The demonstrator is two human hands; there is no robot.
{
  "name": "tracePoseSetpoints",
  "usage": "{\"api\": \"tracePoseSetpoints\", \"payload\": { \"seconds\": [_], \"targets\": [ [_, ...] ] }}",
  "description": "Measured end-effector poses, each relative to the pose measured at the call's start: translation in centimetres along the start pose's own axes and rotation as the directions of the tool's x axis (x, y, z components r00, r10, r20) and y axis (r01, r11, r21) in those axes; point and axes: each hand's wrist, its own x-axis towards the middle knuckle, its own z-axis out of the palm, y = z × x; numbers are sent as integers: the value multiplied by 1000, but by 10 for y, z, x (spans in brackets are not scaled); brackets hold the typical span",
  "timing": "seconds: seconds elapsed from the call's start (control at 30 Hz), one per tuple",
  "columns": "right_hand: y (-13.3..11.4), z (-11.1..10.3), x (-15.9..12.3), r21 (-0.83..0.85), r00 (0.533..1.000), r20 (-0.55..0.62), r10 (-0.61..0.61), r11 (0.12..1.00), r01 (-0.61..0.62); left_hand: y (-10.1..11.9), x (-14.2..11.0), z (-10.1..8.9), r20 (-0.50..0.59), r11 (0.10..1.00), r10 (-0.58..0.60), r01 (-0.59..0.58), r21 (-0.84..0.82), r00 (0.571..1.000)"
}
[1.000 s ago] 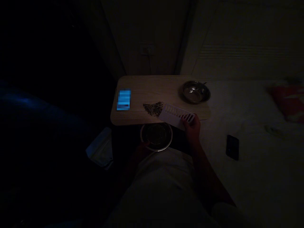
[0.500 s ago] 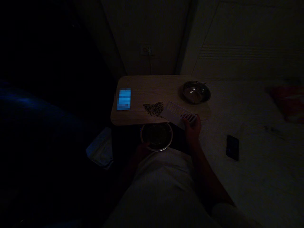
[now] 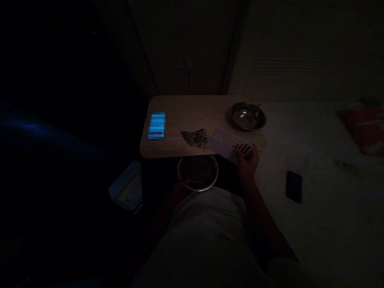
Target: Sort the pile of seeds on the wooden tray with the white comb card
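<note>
My right hand [image 3: 248, 162] is closed on the right end of a white slotted board [image 3: 223, 146], flat and oblong with a row of openings. Its left end is beside a scattered pile of small dark grains [image 3: 195, 138] on the wooden tabletop [image 3: 186, 108]. Below the table's front edge, a round metal bowl [image 3: 213, 185] with a shiny rim sits close to my body. My left hand [image 3: 181, 187] grips that bowl at its lower left rim, the fingers partly lost in the dark. What lies inside the bowl is too dark to make out.
A second metal bowl [image 3: 248, 117], with a handle-like tip over its rim, stands at the table's right end. A lit, blurred screen [image 3: 157, 125] lies at the left. On the pale surface to the right are a phone [image 3: 294, 187] and a red item [image 3: 364, 130].
My right hand and the slotted board have shifted slightly right, away from the grains. My left hand and the bowl have stayed in place.
</note>
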Motion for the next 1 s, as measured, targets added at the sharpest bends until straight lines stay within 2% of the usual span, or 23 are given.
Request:
{"api": "tracePoseSetpoints", "payload": {
  "seconds": [0.4, 0.5, 0.7, 0.83, 1.0],
  "targets": [
    [-1, -1, 0, 13, 1000, 9, 0, 1000, 0, 0, 14, 0, 160, 988, -123, 136, -73, 979],
    [-2, -1, 0, 6, 999, 37, -2, 1000, 1, 0, 12, 1, 155, 988, -122, 135, -78, 980],
    [-3, 0, -1, 5, 997, 79, 18, 1000, -19, -2, 11, 3, 134, 978, -199, 205, -29, 971],
    [0, -2, 1, -24, 998, 63, 9, 1000, -7, -6, 11, -7, 90, 991, -127, 130, -28, 988],
    [4, -6, 4, -11, 999, 49, 4, 1000, -3, -13, 5, -18, 19, 997, 71, -70, -44, 997]
  ]
}}
